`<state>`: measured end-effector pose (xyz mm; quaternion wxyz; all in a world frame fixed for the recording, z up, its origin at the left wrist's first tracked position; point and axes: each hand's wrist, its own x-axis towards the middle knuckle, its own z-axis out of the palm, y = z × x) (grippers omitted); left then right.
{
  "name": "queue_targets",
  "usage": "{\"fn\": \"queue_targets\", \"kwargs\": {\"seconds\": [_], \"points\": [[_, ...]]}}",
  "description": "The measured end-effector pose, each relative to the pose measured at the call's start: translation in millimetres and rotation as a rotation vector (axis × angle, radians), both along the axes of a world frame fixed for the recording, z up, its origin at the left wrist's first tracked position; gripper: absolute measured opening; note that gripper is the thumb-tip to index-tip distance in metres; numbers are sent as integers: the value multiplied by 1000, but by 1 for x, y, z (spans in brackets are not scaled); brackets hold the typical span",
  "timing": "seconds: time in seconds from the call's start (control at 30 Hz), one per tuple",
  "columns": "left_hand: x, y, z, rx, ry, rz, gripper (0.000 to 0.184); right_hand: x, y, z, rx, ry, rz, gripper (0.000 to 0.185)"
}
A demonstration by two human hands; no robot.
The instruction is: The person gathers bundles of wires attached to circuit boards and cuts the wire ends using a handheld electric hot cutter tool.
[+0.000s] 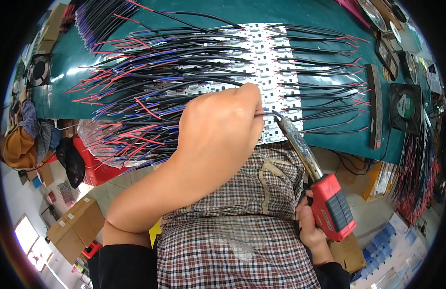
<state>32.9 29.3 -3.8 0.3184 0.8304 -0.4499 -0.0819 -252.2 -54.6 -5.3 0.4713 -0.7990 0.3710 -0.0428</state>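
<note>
My left hand point(223, 120) is closed in a pinch on a thin wire point(265, 113) over the white circuit board panel point(266, 58). My right hand point(310, 226) grips a soldering iron point(333, 207) with a red and black handle. Its tip is close to the pinched wire end, at the panel's near part; whether they touch I cannot tell. Black wires with red ends point(324, 86) stick out from the panel's right side. A dense layer of black, blue and red wires point(136, 82) fans out to the left, partly hidden by my left hand.
The panel lies on a green work mat point(329, 139). A dark bar point(375, 106) and a black fan point(406, 108) are at the right, with hanging wires point(418, 173) beyond. Another fan point(39, 69) sits far left. Cardboard boxes point(76, 221) stand on the floor.
</note>
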Motion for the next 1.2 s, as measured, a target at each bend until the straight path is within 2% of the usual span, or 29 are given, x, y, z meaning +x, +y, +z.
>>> {"fn": "queue_targets", "kwargs": {"seconds": [0.1, 0.17, 0.5, 0.6, 0.9, 1.2], "points": [[-2, 1, -5, -3, -17, 17, 8, 2, 1, -5, 44, -23, -69, 18], [-2, 1, -6, 13, -28, 20, 7, -1, -2, -9, 6, -6, 38, 16], [-1, 0, -5, 43, -67, -3, 6, 11, 1, -11, -31, -27, 37, 15], [-1, -1, -6, 43, -84, -11, 7, 18, 4, -9, 30, -81, -64, 16], [-1, -1, -6, 47, -118, -31, 9, 16, 2, -7, 37, -36, 31, 15], [-1, -3, -6, 62, -138, -43, 10, 7, 5, -7, 36, -71, -71, 18]]}}
